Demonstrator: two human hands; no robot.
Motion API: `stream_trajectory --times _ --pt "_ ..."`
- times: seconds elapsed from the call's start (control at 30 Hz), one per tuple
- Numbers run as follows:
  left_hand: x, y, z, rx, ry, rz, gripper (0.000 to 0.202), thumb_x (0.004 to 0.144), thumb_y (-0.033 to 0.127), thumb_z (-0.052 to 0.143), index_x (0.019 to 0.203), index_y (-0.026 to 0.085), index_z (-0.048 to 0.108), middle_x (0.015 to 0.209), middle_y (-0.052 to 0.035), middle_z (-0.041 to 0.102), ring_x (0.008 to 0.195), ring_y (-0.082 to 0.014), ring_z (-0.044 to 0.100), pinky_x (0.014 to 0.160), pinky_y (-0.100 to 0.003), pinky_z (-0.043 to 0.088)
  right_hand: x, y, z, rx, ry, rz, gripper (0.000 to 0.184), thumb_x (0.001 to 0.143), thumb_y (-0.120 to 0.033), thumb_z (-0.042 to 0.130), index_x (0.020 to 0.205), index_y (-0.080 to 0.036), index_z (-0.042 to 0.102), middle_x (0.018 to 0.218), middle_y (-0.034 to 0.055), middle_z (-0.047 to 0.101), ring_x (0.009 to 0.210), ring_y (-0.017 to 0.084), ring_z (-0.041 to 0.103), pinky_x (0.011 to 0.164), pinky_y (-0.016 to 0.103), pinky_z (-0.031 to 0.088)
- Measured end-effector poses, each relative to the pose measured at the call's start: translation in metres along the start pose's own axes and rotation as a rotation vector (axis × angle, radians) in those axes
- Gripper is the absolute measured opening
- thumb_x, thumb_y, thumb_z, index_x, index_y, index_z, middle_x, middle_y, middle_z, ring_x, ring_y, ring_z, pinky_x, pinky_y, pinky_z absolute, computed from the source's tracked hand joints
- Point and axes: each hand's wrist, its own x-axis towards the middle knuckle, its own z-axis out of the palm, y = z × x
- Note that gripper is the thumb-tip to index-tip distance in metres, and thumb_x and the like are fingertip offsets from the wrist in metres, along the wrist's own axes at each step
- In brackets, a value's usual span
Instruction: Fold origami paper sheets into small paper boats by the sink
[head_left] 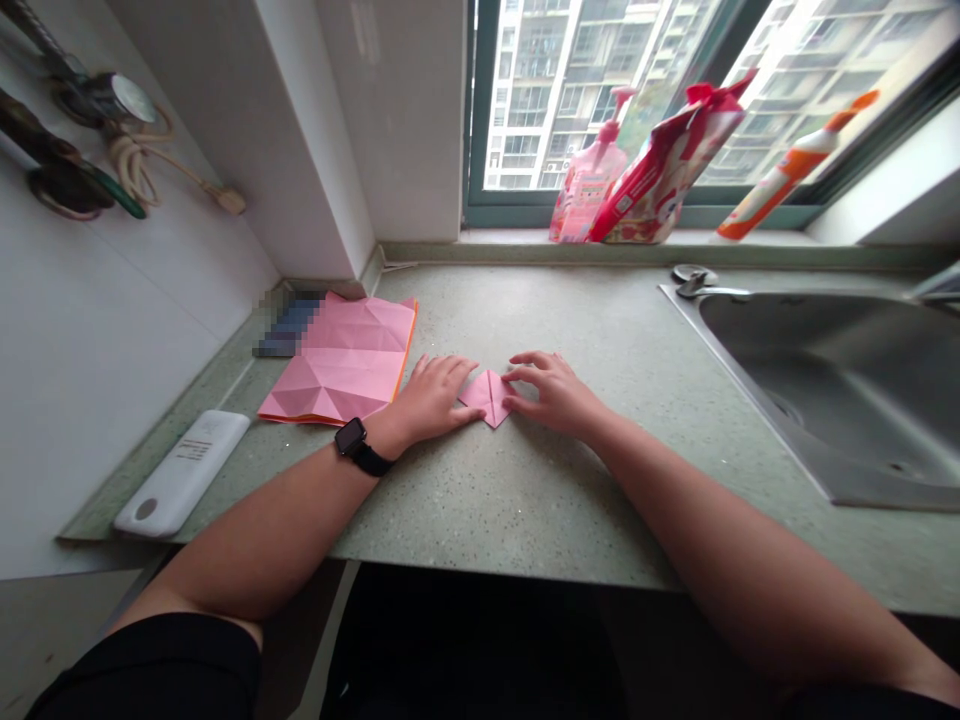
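The left hand (433, 400) and right hand (553, 392), both spread, press in on a small folded pink paper (486, 396), steadying it on the bench (600, 320); a creased pink sheet (337, 358) lies further left.

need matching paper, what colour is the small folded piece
The small folded paper is pink; head view.

Left hand (439, 398) flat, palm down, right hand (551, 392) palm down, fingers lightly curled, the two hands just apart
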Motion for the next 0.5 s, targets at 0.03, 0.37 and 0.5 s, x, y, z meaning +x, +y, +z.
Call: stream_trajectory --times 0.03,0.37,0.5 --pt "-0.001 0.000 0.000 0.010 0.000 -0.009 0.069 0.098 0.054 0.077 0.154 0.020 0.055 0.157 -0.0185 0.060 0.150 -0.0379 0.053 0.128 -0.063 0.036 0.001 0.000 -0.001 0.038 0.005 -0.002 0.024 0.094 -0.039 0.081 0.116 -0.031 0.082 0.143 0.0125 0.070 0.137 0.035 0.065 0.124 0.068 0.044" --pt "-0.001 0.000 -0.005 -0.128 0.160 0.060 0.043 0.093 0.046 0.086 0.125 0.024 0.069 0.149 -0.0133 0.064 0.141 -0.0339 0.060 0.121 -0.057 0.048 0.002 -0.023 -0.017 0.408 0.133 -0.069 0.016 0.098 -0.037 0.068 0.105 -0.026 0.076 0.102 0.0050 0.082 0.095 0.024 0.077 0.091 0.044 0.063" --pt "-0.003 0.007 -0.013 -0.238 0.255 0.131 0.021 0.099 0.041 0.080 0.106 0.023 0.072 0.140 -0.0113 0.069 0.132 -0.0295 0.065 0.116 -0.052 0.053 -0.001 -0.032 -0.024 0.435 0.268 -0.137 0.012 0.100 -0.035 0.066 0.098 -0.027 0.074 0.096 0.0033 0.080 0.090 0.022 0.074 0.091 0.044 0.062"
